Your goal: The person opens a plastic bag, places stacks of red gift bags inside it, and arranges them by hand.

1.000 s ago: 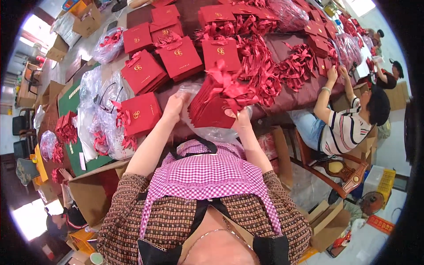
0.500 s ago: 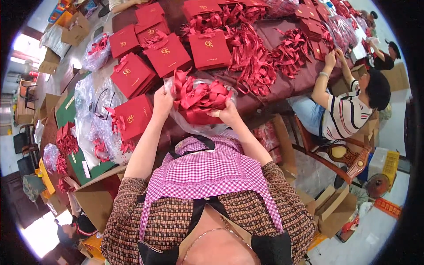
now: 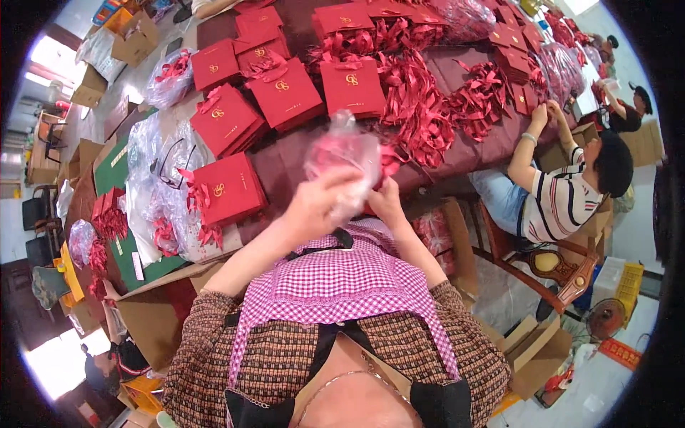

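Observation:
A clear plastic bag (image 3: 344, 155) with red ribbon pieces inside is lifted in front of my chest, blurred by motion. My left hand (image 3: 316, 205) grips its lower left side. My right hand (image 3: 386, 200) holds its lower right edge. Just beyond the bag lies a maroon-covered table (image 3: 285, 153) with red gift bags (image 3: 284, 91) bearing gold emblems and heaps of red ribbons (image 3: 421, 107).
A stack of red gift bags (image 3: 227, 191) sits on clear plastic wrap (image 3: 153, 185) at my left. A seated person in a striped shirt (image 3: 564, 192) works at the table on my right. Cardboard boxes (image 3: 132, 39) stand at the far left and a wooden chair (image 3: 549, 264) at right.
Both hands lifted the bundle of red ribbons off the table and drew it toward my chest; it is now raised in a clear plastic bag.

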Tool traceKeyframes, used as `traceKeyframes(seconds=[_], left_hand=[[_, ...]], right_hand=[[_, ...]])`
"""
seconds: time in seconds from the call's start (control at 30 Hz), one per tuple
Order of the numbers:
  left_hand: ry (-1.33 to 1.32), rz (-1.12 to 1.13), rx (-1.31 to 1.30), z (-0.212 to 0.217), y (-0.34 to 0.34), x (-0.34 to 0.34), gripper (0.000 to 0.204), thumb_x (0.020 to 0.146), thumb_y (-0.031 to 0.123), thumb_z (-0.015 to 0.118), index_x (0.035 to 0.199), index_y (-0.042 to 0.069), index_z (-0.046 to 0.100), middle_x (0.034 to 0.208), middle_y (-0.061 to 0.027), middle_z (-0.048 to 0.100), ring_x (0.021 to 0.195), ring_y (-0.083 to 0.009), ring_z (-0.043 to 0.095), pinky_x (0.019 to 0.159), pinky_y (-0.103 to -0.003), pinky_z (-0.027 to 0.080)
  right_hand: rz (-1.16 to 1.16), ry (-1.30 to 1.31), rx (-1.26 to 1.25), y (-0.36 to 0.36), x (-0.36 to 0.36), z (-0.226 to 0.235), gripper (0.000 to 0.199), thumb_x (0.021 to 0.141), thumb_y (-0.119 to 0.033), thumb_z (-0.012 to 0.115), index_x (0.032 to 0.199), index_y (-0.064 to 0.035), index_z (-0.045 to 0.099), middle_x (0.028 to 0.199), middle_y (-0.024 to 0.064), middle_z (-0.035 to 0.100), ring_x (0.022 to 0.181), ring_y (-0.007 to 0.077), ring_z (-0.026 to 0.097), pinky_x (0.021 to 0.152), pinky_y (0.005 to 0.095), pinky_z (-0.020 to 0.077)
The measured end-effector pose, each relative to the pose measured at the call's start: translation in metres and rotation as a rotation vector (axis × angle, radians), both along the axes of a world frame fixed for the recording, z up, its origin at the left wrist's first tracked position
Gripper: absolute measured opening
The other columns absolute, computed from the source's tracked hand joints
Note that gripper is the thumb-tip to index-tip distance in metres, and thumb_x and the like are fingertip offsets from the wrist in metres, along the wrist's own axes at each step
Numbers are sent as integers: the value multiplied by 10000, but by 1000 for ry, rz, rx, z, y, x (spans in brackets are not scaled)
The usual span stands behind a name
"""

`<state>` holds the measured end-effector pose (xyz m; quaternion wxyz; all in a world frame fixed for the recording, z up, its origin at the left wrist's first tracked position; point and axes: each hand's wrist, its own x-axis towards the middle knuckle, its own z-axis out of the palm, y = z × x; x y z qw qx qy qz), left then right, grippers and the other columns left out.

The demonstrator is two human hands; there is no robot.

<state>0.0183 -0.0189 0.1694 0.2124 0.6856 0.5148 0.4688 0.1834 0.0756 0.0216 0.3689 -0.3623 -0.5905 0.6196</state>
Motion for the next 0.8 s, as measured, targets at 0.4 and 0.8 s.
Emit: traceKeyframes(seconds=[0.4, 0.8], left_hand=[[359, -93, 237, -3, -17, 3, 731, 724, 383, 755, 1344, 136, 457, 1408, -249, 340, 1227, -375, 438, 985, -510, 364], [-225, 113, -216, -117, 16, 2, 1166, 594, 360, 862, 1442, -5, 150, 1451, -228, 286, 1320, -337, 353, 1035, -423, 337]], right_hand=[[-244, 176, -240, -21, 43, 45, 249, 854, -195, 615, 1008, -1, 639, 862, 58, 657, 782, 143, 619, 704, 313, 503], [-214, 391, -153, -17, 37, 35, 185, 915, -187, 546, 990, -51, 645, 915, 35, 642, 847, 145, 603, 785, 287, 480]])
